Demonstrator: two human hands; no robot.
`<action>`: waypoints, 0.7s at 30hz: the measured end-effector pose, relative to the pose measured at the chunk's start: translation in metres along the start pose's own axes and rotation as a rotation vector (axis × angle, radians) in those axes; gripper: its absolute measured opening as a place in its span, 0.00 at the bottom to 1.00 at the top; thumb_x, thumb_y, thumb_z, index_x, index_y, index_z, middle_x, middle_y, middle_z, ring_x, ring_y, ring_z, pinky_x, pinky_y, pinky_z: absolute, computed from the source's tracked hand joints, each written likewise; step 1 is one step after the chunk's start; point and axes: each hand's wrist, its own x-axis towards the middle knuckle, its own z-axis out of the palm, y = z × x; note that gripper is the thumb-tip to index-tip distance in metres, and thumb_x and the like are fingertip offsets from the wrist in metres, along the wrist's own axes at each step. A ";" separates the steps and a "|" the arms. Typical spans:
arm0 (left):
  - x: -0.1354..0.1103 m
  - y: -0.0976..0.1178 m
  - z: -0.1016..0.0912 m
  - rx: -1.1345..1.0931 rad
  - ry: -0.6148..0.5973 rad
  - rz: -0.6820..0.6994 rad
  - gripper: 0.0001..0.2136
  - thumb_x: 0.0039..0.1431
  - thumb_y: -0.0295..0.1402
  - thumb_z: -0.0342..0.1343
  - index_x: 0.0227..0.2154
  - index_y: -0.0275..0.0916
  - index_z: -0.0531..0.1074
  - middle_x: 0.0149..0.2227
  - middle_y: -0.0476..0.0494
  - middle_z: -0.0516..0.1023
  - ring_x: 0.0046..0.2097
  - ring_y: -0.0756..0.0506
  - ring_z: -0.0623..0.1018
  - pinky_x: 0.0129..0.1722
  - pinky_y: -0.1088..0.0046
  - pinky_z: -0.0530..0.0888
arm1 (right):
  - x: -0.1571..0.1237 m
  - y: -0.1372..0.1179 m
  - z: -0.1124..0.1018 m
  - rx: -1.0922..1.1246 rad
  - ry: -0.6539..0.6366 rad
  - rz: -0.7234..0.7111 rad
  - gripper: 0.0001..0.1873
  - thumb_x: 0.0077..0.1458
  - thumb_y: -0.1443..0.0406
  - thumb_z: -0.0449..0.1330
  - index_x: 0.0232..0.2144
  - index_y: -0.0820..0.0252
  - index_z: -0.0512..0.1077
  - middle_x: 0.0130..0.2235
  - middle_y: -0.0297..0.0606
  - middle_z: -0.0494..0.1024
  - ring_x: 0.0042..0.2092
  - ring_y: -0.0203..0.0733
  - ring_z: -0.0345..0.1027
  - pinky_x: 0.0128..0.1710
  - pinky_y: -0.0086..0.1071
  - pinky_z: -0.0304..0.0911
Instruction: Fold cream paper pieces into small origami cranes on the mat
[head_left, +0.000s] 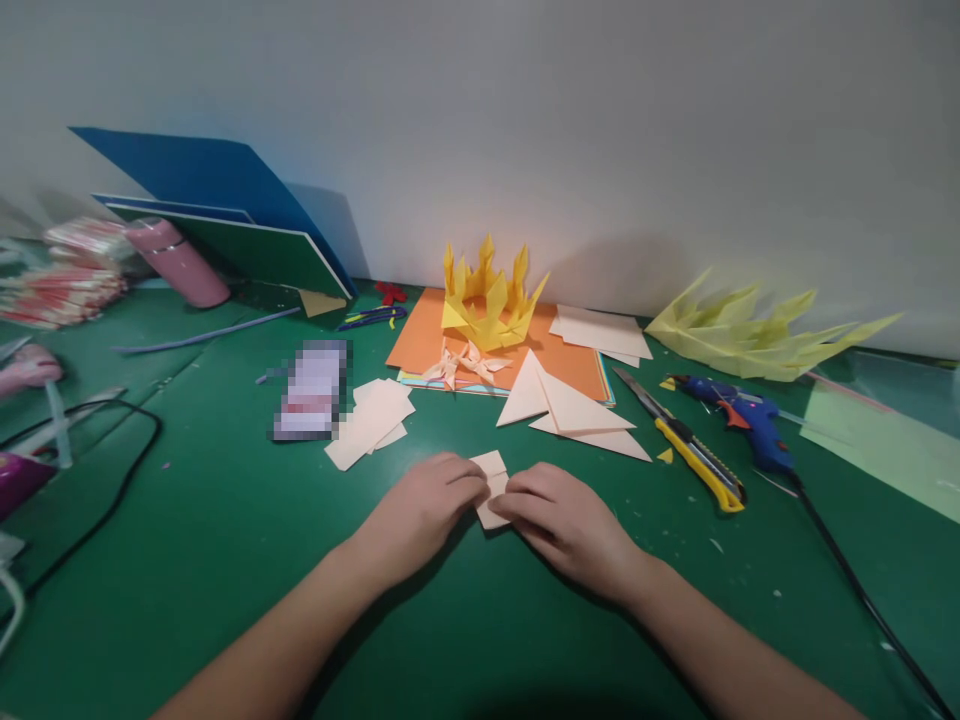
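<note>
I have a green surface (420, 640) in front of me. Nearest lies a small folded paper (491, 463); to its left, overlapping pale slips (371, 425) and a pixelated phone (313, 390). Farther back I see stacked coloured sheets (416, 335), with folded triangles (581, 400) lapping their front edge. Rightward lie a yellow cutter (694, 452), a blue glue gun (769, 440) and a pale yellow paper crown (750, 340).

The folded paper (490, 463) is hemmed in by the left hand (424, 510) and the right hand (574, 530). Nearer than it, open table (480, 630) is left between the forearms (300, 620). Beyond it to the right, passage is blocked by paper triangles (577, 402), then the cutter (694, 455) and glue gun (761, 425); straight beyond, by the standing yellow crown (493, 326). Beyond it to the left, a gap is left between the triangles and paper slips (367, 420).
</note>
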 end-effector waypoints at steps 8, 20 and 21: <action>-0.002 0.005 -0.009 -0.033 -0.051 -0.008 0.06 0.56 0.29 0.52 0.35 0.35 0.73 0.39 0.39 0.77 0.42 0.42 0.75 0.42 0.64 0.73 | -0.003 0.006 0.002 0.115 0.045 0.012 0.09 0.60 0.67 0.53 0.38 0.60 0.74 0.35 0.40 0.77 0.36 0.40 0.64 0.35 0.33 0.61; 0.000 0.002 -0.007 -0.024 -0.072 -0.012 0.11 0.62 0.29 0.46 0.32 0.36 0.73 0.36 0.41 0.78 0.38 0.46 0.77 0.38 0.70 0.72 | -0.001 0.006 0.000 0.201 0.048 0.130 0.06 0.57 0.68 0.56 0.36 0.59 0.73 0.33 0.37 0.78 0.34 0.40 0.67 0.35 0.33 0.61; 0.000 0.003 -0.007 -0.032 -0.059 -0.019 0.10 0.62 0.29 0.46 0.32 0.36 0.73 0.35 0.42 0.78 0.38 0.46 0.77 0.39 0.70 0.72 | -0.001 0.006 -0.001 0.216 0.054 0.158 0.06 0.57 0.68 0.56 0.34 0.58 0.73 0.32 0.37 0.78 0.34 0.40 0.67 0.35 0.33 0.61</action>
